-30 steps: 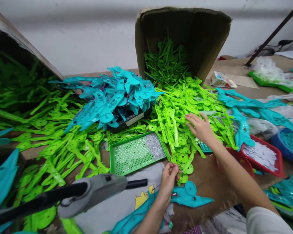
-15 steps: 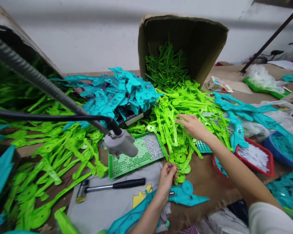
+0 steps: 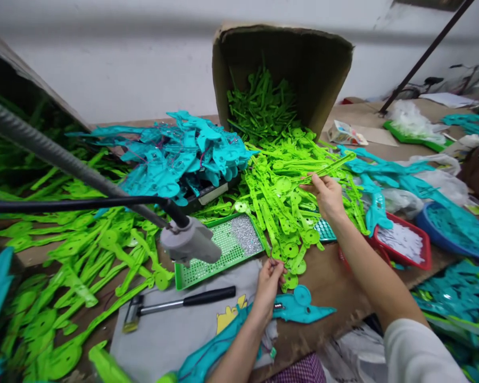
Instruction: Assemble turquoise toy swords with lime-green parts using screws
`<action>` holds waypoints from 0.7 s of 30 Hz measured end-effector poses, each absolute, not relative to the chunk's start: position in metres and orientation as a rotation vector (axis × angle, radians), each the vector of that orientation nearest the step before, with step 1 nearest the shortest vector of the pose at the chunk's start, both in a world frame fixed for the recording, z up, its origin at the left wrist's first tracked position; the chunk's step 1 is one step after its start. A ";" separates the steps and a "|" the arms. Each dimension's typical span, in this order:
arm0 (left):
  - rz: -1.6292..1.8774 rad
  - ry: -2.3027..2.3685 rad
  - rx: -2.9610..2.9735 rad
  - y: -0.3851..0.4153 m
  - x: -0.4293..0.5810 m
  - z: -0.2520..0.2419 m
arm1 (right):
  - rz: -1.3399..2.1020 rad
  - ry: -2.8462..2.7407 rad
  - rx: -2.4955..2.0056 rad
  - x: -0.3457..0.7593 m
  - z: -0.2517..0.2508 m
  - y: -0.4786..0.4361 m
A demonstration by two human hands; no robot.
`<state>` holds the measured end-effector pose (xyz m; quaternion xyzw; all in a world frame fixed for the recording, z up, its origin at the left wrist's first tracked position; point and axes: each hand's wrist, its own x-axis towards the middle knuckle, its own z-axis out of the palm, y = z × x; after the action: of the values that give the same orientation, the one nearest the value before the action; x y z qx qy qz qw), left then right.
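Note:
My right hand (image 3: 328,198) is over the heap of lime-green plastic parts (image 3: 269,197), its fingers closed on a long green plastic part (image 3: 337,164) that slants up to the right. Low in the middle, my left hand (image 3: 269,276) is pinched shut at the near edge of the heap; whatever is between its fingertips is too small to make out. Beneath my left wrist lies a long turquoise plastic part (image 3: 303,308) with a round disc end, on a grey cloth (image 3: 143,351). A hammer (image 3: 183,302) rests on that cloth, left of my left hand.
A green perforated tray (image 3: 207,268) holds small metal pieces. Above it hangs a grey lamp-like head (image 3: 189,242) on a flexible arm. Turquoise parts (image 3: 191,154) are piled behind. A tipped cardboard box (image 3: 339,80) spills green parts. Right are a red basket (image 3: 426,250) and blue basin (image 3: 427,226).
My right hand has turned and closed on a long green part, lifting it from the heap. My left hand stays pinched in about the same place. The view has shifted slightly right.

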<state>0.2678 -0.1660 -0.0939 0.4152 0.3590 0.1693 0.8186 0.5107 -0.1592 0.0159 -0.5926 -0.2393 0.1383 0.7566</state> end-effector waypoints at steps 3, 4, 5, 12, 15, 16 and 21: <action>0.357 0.763 0.901 -0.166 0.268 -0.094 | 0.350 -0.460 -1.258 0.500 0.024 -0.173; 0.357 0.761 0.907 -0.165 0.268 -0.094 | 0.352 -0.445 -1.260 0.494 0.027 -0.181; 0.358 0.758 0.912 -0.165 0.268 -0.093 | 0.348 -0.433 -1.264 0.487 0.030 -0.191; 0.472 0.683 1.003 -0.166 0.263 -0.085 | 0.584 -0.311 -1.390 0.393 0.003 -0.291; 0.553 0.664 1.100 -0.169 0.261 -0.082 | 0.677 -0.071 -1.385 0.358 -0.040 -0.325; 0.555 0.658 1.141 -0.171 0.261 -0.082 | 0.697 -0.019 -1.377 0.350 -0.053 -0.334; 0.512 0.661 1.593 -0.176 0.256 -0.080 | 0.791 -0.006 -1.500 0.350 -0.073 -0.356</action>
<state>0.2561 -0.1759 -0.0804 0.6932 0.2877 0.2230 0.6221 0.3500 -0.3558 -0.0727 -0.6632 -0.0025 0.3500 0.6616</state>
